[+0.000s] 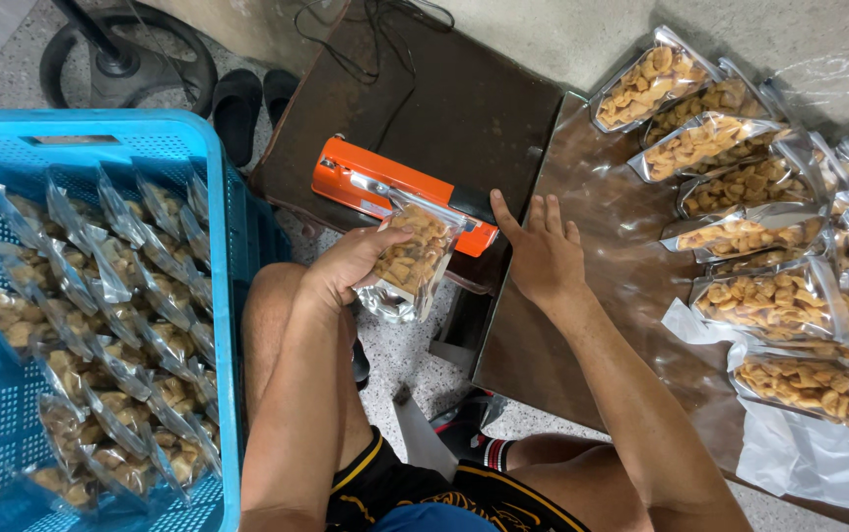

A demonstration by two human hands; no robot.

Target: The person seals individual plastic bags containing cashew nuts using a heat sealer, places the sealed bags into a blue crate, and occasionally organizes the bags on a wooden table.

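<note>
The left hand [346, 264] pinches a clear snack pouch [411, 261] upright, its long axis running from bottom near the knee up to its open mouth tucked into the orange heat sealer [385, 189], while the right hand [541, 251] presses flat, fingers spread, on the sealer's end beside the brown bench [602, 246].
</note>
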